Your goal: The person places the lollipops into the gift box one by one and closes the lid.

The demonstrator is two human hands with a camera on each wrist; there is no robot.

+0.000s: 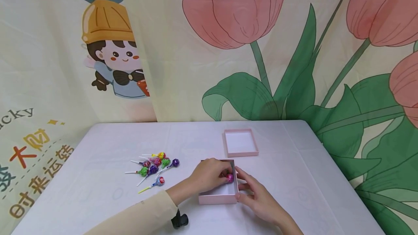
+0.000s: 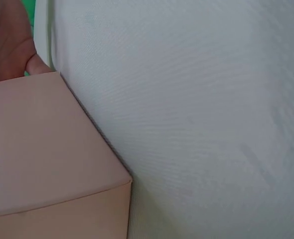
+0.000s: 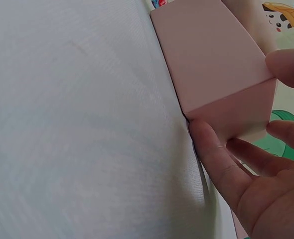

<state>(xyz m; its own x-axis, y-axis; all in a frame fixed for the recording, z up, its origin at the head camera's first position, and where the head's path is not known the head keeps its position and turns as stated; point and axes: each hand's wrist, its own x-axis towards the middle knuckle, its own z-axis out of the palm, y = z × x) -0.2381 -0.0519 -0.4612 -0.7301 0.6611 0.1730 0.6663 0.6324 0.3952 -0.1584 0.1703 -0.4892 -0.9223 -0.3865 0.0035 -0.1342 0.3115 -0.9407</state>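
Note:
My left hand (image 1: pixel 209 173) reaches down into a pink open-topped box (image 1: pixel 217 199), fingers curled at a pink-wrapped lollipop (image 1: pixel 230 178). The lollipop's ball shows by the box's right wall; its stick is hidden. From the right, my right hand (image 1: pixel 259 198) rests its spread fingers along the box's outer right side, thumb near the front corner. The right wrist view shows those fingers (image 3: pixel 221 164) against the pink wall. In the left wrist view, the box's outer faces (image 2: pixel 52 144) fill the lower left, with part of a hand (image 2: pixel 7 45) behind.
Left of the box lies a loose group of several lollipops (image 1: pixel 153 169) in coloured wrappers, sticks pointing left. A shallow pink lid (image 1: pixel 241 154), white inside, lies behind the box. White cloth (image 1: pixel 107 148) covers the table; a printed curtain (image 1: pixel 176 82) hangs behind it.

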